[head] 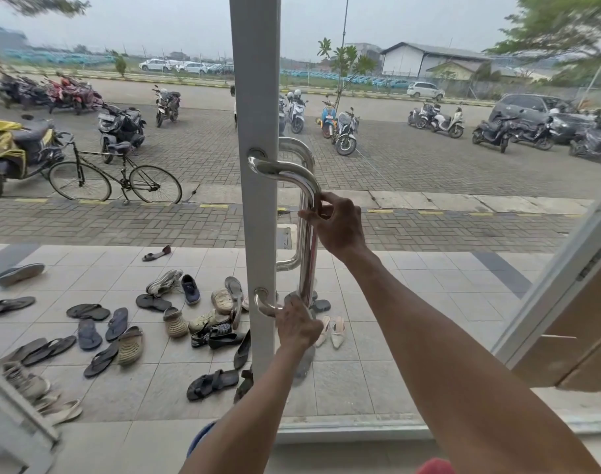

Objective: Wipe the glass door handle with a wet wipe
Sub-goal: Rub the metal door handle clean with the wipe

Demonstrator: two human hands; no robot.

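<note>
A polished steel door handle (306, 268) runs upright on the white frame (256, 97) of a glass door, with a curved bracket at each end. My right hand (338, 225) is closed around the bar just under the upper bend, thumb and fingers wrapping it. My left hand (299, 325) grips the bottom of the handle at the lower bracket. No wet wipe shows in either hand; anything under the palms is hidden.
Through the glass lie several sandals and shoes (176, 323) on a tiled porch. Beyond them are a bicycle (114, 176) and parked motorbikes (343, 131) on paving. An open window frame (559, 278) slants at the right.
</note>
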